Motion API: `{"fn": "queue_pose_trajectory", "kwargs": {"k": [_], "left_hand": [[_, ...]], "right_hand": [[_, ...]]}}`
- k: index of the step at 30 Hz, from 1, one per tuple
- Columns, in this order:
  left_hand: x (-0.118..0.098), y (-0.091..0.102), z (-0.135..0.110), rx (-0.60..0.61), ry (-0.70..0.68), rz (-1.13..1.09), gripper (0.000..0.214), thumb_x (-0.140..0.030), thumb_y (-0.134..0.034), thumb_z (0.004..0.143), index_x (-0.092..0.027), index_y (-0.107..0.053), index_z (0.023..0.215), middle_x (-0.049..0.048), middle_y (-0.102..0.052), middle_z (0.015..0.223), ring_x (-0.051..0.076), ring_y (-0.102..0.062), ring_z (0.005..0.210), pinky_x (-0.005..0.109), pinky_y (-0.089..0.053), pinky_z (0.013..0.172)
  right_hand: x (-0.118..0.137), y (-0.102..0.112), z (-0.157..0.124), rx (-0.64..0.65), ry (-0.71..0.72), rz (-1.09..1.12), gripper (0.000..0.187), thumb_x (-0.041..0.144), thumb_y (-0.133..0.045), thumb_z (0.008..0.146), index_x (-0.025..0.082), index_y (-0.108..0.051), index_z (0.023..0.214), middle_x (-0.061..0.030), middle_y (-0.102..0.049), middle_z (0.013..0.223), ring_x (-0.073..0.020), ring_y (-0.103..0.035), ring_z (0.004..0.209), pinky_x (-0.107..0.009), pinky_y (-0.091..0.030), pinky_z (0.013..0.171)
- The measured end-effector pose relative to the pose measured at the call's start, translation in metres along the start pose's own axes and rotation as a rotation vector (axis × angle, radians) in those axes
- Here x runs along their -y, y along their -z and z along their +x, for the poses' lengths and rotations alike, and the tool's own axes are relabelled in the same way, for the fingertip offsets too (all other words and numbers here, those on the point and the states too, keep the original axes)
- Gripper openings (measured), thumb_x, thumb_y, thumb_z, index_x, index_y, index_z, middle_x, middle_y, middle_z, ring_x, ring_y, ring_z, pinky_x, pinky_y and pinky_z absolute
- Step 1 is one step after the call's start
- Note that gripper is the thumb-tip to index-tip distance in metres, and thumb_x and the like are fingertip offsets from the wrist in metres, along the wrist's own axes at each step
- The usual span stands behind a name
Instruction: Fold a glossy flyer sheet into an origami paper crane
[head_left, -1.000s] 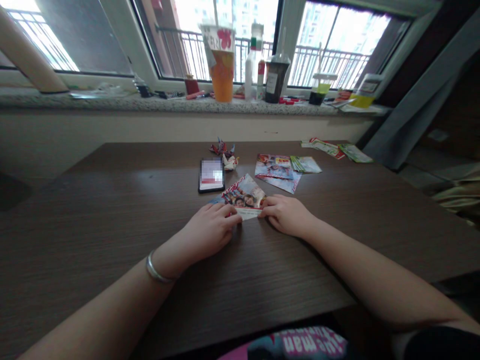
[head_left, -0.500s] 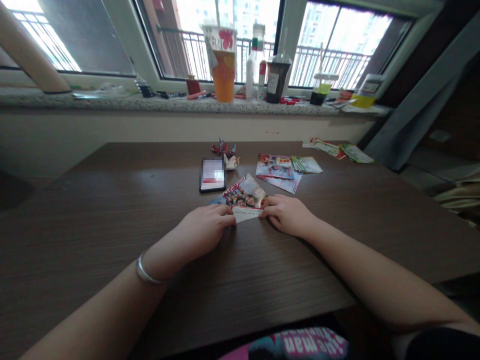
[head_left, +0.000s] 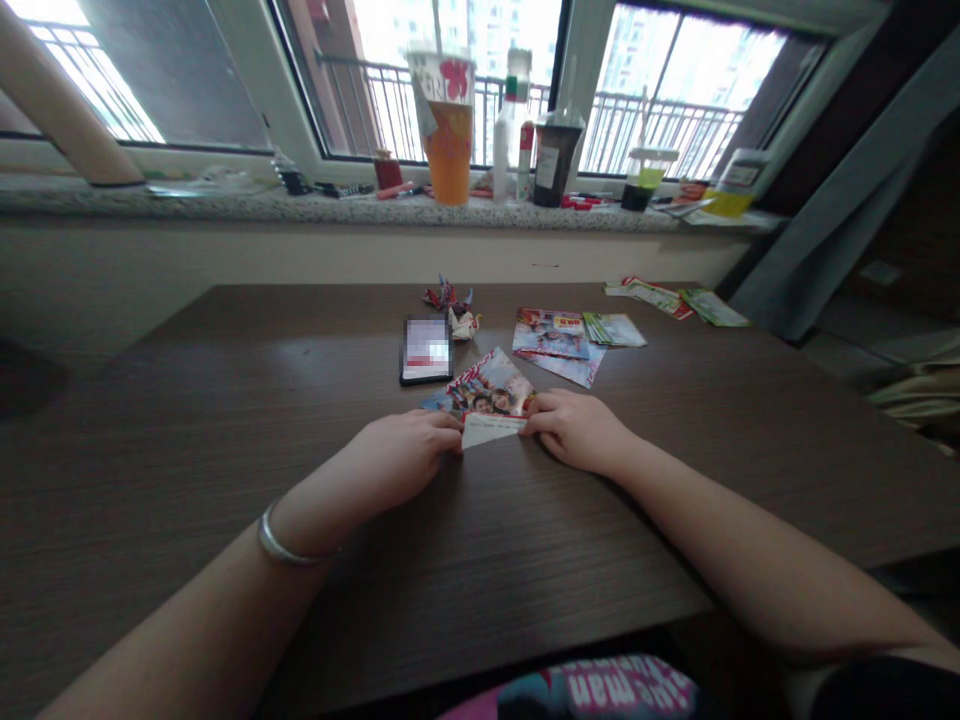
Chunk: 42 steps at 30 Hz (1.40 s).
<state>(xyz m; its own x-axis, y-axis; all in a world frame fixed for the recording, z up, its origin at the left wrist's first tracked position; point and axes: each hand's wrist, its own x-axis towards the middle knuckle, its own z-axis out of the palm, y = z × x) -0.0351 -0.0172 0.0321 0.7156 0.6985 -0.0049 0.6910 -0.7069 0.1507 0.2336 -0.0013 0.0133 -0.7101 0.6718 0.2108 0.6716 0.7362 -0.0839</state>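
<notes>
A printed sheet of paper point(head_left: 493, 390), folded to a point at its far end, lies on the brown table in front of me. Its near edge shows a whitish folded flap point(head_left: 487, 430). My left hand point(head_left: 409, 445) is closed at the sheet's left corner, fingertips against the paper. On the opposite corner, my right hand point(head_left: 574, 425) pinches the paper between thumb and fingers. Just beyond the sheet, to the left, lies a phone point(head_left: 427, 350) with a lit screen. Behind the phone are crumpled-looking folded paper pieces point(head_left: 463, 323), one whitish and one red and blue.
Flat printed leaflets point(head_left: 551, 333) lie right of the sheet, beside green-and-white papers point(head_left: 615, 329). More papers point(head_left: 656, 297) lie at the table's far right. The windowsill point(head_left: 337, 210) carries an orange drink cup point(head_left: 450, 150), a dark cup point(head_left: 555, 160), bottles and pens.
My left hand has shifted slightly left along the near edge, uncovering more of the whitish flap. My right hand stays in place.
</notes>
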Motion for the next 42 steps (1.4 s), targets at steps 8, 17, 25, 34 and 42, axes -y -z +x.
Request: {"fn": "queue_pose_trajectory", "kwargs": {"k": [8, 17, 25, 34, 42], "left_hand": [[-0.001, 0.006, 0.001, 0.003, 0.003, -0.01, 0.036, -0.005, -0.043, 0.077, -0.023, -0.071, 0.092, 0.0016, -0.069, 0.114, 0.018, -0.065, 0.102, 0.034, -0.05, 0.097], [-0.003, -0.002, 0.004, -0.077, 0.018, 0.049, 0.028, -0.018, -0.046, 0.089, -0.022, -0.065, 0.108, 0.0059, -0.065, 0.102, 0.021, -0.06, 0.094, 0.036, -0.05, 0.086], [-0.001, -0.017, 0.003, -0.135, -0.049, 0.139, 0.032, -0.028, -0.048, 0.093, -0.03, -0.059, 0.123, 0.0066, -0.058, 0.109, 0.021, -0.056, 0.097, 0.037, -0.048, 0.086], [-0.003, -0.018, 0.003, -0.154, -0.038, 0.052, 0.026, -0.026, -0.046, 0.094, -0.025, -0.063, 0.114, 0.0068, -0.056, 0.125, 0.023, -0.055, 0.112, 0.041, -0.046, 0.096], [-0.004, -0.016, 0.007, -0.196, -0.081, 0.072, 0.022, -0.025, -0.048, 0.093, -0.022, -0.064, 0.108, 0.0045, -0.062, 0.126, 0.024, -0.054, 0.118, 0.044, -0.04, 0.103]], "right_hand": [[-0.001, -0.001, -0.002, -0.033, 0.025, 0.013, 0.028, 0.013, -0.053, 0.084, 0.027, -0.074, 0.096, -0.0026, -0.068, 0.105, -0.0192, -0.061, 0.097, -0.033, -0.048, 0.085], [-0.004, -0.003, -0.001, -0.03, 0.063, 0.015, 0.027, 0.014, -0.051, 0.086, 0.027, -0.073, 0.096, -0.0029, -0.068, 0.103, -0.0185, -0.06, 0.097, -0.032, -0.047, 0.085], [-0.002, -0.005, -0.003, -0.151, -0.034, 0.005, 0.026, 0.018, -0.051, 0.087, 0.024, -0.071, 0.102, -0.004, -0.069, 0.1, -0.019, -0.061, 0.092, -0.032, -0.047, 0.081], [-0.008, -0.004, -0.005, -0.354, -0.058, 0.124, 0.028, 0.013, -0.051, 0.085, 0.022, -0.07, 0.103, -0.0055, -0.068, 0.105, -0.02, -0.059, 0.101, -0.038, -0.048, 0.091], [-0.01, -0.003, -0.005, -0.414, -0.028, 0.111, 0.028, 0.013, -0.051, 0.085, 0.024, -0.069, 0.102, -0.0059, -0.065, 0.113, -0.0216, -0.057, 0.108, -0.044, -0.045, 0.096]]}}
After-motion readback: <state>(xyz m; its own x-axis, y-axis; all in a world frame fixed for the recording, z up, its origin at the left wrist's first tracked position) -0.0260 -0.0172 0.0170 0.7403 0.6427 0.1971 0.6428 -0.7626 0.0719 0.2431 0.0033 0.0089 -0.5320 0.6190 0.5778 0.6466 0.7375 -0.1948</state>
